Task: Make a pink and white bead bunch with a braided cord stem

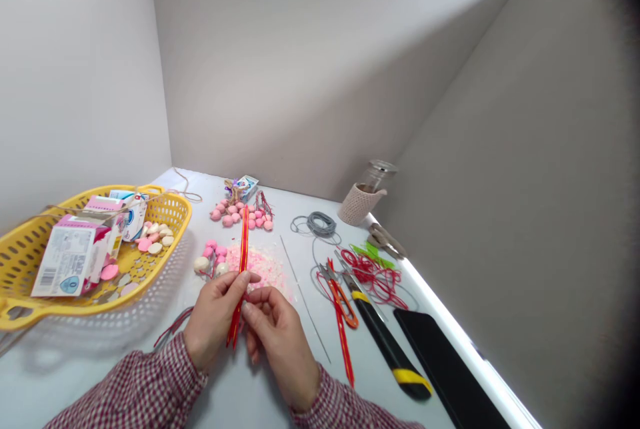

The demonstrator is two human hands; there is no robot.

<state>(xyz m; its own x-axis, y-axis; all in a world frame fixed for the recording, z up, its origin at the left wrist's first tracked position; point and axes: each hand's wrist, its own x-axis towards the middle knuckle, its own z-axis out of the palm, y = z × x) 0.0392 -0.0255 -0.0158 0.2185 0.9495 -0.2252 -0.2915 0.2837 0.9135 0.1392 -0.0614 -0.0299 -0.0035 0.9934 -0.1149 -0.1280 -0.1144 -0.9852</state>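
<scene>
Checked-red sleeves [140, 389] are entering from the bottom edge, and the left hand [215, 315] is clenching a bundled red-and-yellow plastic strip [244, 249] between thumb and fingers, holding it nearly upright above the white tabletop [260, 382]. The right hand [277, 342] is curling in just beside it, its fingertips [249, 314] at the strip's lower part; whether they are pinching it, I cannot tell. To the right, a black-and-yellow utility knife [387, 342] is lying beside a black flat pad [445, 369], with orange-handled snips [345, 305] and a thin metal rod [303, 295] nearby. Past the hands, pink crumbs [257, 269] are scattered below pink foam balls [240, 214]. Red cord [373, 275] and a gray cord coil [320, 224] are lying further right. A yellow plastic basket [165, 212] holding printed boxes [70, 259] is sitting at left. Farthest, a glass jar in a crocheted sleeve [363, 205] is standing by the wall [280, 82].
</scene>
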